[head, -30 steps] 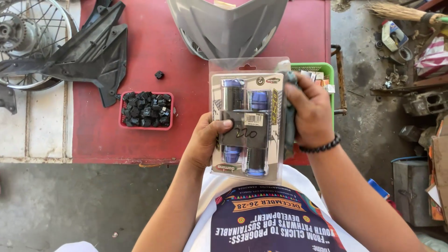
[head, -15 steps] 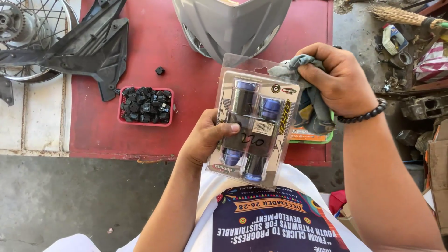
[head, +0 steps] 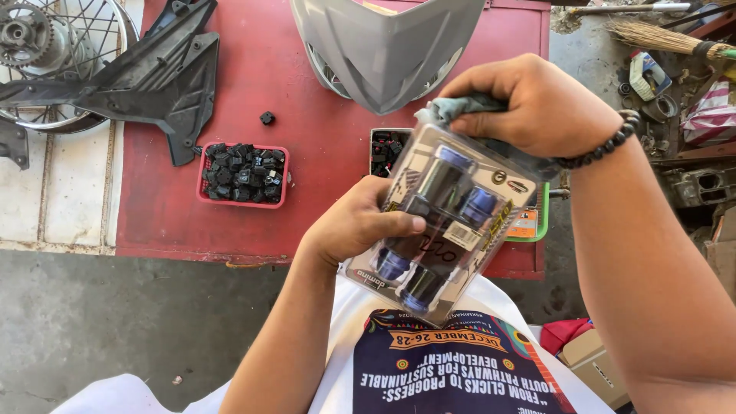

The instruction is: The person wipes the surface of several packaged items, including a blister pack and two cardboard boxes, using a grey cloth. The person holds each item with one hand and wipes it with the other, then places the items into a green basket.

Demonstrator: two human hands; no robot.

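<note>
My left hand (head: 354, 227) grips the left edge of a clear plastic blister pack (head: 446, 222) that holds two black handlebar grips with blue ends. The pack is tilted, its top toward the upper right. My right hand (head: 537, 103) is closed over a grey-green cloth (head: 460, 107) pressed on the pack's top edge. A black bead bracelet (head: 613, 138) circles my right wrist. Both hands hover above the near edge of a red table (head: 307, 92).
On the red table sit a small red tray of black parts (head: 244, 175), a grey fairing panel (head: 387, 46), a black plastic cover (head: 146, 77) and a green tray (head: 537, 222). A spoked wheel (head: 46, 38) lies at left. A broom (head: 659, 34) and clutter are at right.
The pack has tilted further to the right and come closer to the camera. My right hand with the cloth has moved from the pack's right side up to its top edge.
</note>
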